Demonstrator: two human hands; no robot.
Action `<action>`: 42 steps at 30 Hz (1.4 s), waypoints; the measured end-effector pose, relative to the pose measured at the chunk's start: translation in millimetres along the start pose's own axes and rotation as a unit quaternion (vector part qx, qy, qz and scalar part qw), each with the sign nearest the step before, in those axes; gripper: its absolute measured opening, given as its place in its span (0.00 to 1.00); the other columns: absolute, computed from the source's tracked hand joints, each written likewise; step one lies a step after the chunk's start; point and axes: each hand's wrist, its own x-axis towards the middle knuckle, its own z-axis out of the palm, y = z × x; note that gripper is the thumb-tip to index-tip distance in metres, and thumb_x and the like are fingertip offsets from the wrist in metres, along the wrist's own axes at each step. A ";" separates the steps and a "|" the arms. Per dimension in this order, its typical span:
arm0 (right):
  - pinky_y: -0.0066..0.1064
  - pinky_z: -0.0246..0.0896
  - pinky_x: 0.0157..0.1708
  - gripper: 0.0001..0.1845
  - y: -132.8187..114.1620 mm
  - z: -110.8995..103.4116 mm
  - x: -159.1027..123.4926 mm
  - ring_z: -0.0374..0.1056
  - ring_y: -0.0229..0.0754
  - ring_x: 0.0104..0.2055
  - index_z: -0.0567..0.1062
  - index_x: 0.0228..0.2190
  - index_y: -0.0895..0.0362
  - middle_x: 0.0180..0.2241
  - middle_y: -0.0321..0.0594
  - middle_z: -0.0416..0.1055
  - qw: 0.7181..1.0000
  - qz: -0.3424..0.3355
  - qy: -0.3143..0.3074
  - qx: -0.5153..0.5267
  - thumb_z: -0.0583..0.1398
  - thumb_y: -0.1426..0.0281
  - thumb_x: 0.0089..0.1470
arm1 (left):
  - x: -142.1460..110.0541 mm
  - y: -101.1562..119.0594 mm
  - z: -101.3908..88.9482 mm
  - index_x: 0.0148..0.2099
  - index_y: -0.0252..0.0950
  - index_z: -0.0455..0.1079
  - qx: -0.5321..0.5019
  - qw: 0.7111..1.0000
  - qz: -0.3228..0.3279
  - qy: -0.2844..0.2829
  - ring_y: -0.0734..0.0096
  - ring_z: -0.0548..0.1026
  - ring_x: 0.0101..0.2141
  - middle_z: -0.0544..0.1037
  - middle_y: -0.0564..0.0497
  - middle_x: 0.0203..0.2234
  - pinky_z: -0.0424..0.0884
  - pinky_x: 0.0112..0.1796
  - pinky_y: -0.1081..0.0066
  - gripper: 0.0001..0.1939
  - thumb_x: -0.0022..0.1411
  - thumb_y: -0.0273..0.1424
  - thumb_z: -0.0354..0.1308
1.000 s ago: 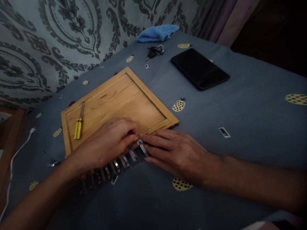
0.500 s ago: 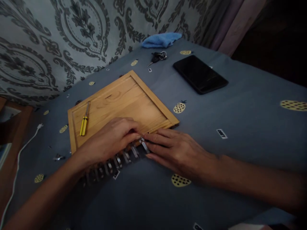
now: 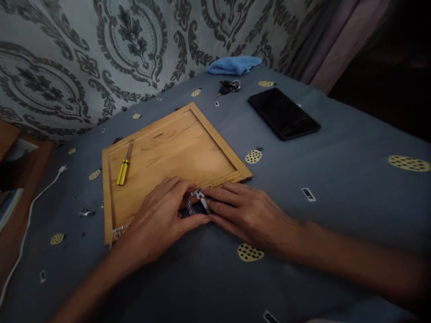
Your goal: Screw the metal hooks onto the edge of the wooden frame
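Observation:
A framed wooden panel (image 3: 161,143) lies flat on the cloth-covered surface. At its near edge, toward the right corner, is a silver metal fitting (image 3: 203,204), hinge-like in shape. My left hand (image 3: 164,211) curls round the fitting's left side, thumb below and fingers above. From the right, my right hand (image 3: 249,213) presses its closely set fingertips against the same fitting. Fingers partly hide it. Another silver fitting (image 3: 117,232) shows at the panel's near left corner, beside my left forearm. A yellow-handled screwdriver (image 3: 123,169) rests on the panel's left part.
A loose metal piece (image 3: 86,212) and small dark bits lie left of the panel. Beyond are a black phone (image 3: 284,113), keys (image 3: 228,88) and a blue cloth (image 3: 235,65). A white cable (image 3: 32,207) runs along the left edge, by a wooden shelf (image 3: 35,166).
My left thumb has dropped from the fitting's top to below it. The blurred row of metal loops under my left hand no longer shows; the corner fitting does. The view has shifted slightly.

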 end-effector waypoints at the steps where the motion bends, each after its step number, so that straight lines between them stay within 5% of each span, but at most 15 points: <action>1: 0.40 0.74 0.40 0.12 0.1 -0.2 -0.1 0.73 0.45 0.40 0.78 0.39 0.61 0.46 0.46 0.77 1.000 0.000 -0.002 -0.002 0.55 0.72 0.65 | -0.7 2.2 2.8 0.48 0.38 0.69 0.017 1.000 -0.001 0.009 0.59 0.70 0.44 0.74 0.50 0.41 0.65 0.43 0.59 0.20 0.59 0.42 0.65; 21: 0.45 0.75 0.42 0.15 3.2 -8.2 -0.5 0.73 0.49 0.45 0.77 0.46 0.61 0.49 0.50 0.75 0.998 0.009 -0.043 0.044 0.54 0.77 0.60 | 1.4 5.2 20.9 0.42 0.37 0.71 0.063 0.995 -0.018 0.069 0.57 0.69 0.42 0.73 0.49 0.37 0.64 0.41 0.59 0.16 0.60 0.43 0.63; 30: 0.34 0.73 0.43 0.14 12.8 -13.4 2.9 0.74 0.42 0.44 0.74 0.47 0.62 0.42 0.48 0.77 0.992 0.045 0.024 0.115 0.54 0.80 0.62 | 0.6 5.4 21.6 0.43 0.37 0.72 0.063 0.995 -0.019 0.070 0.57 0.69 0.42 0.73 0.49 0.37 0.64 0.41 0.58 0.18 0.59 0.45 0.63; 35: 0.34 0.68 0.35 0.11 19.6 -9.1 20.8 0.70 0.43 0.36 0.77 0.38 0.60 0.35 0.45 0.73 0.996 0.065 -0.035 0.049 0.55 0.73 0.64 | 0.9 5.8 21.0 0.43 0.37 0.72 0.062 0.995 -0.016 0.075 0.57 0.69 0.41 0.73 0.49 0.36 0.64 0.41 0.58 0.17 0.59 0.44 0.64; 42: 0.31 0.63 0.35 0.10 22.3 -0.9 25.2 0.67 0.41 0.36 0.78 0.40 0.58 0.33 0.41 0.70 0.991 0.083 -0.063 0.080 0.57 0.71 0.64 | 1.8 6.4 19.5 0.42 0.36 0.72 0.062 0.996 -0.025 0.058 0.56 0.69 0.42 0.73 0.48 0.37 0.65 0.42 0.57 0.18 0.58 0.45 0.64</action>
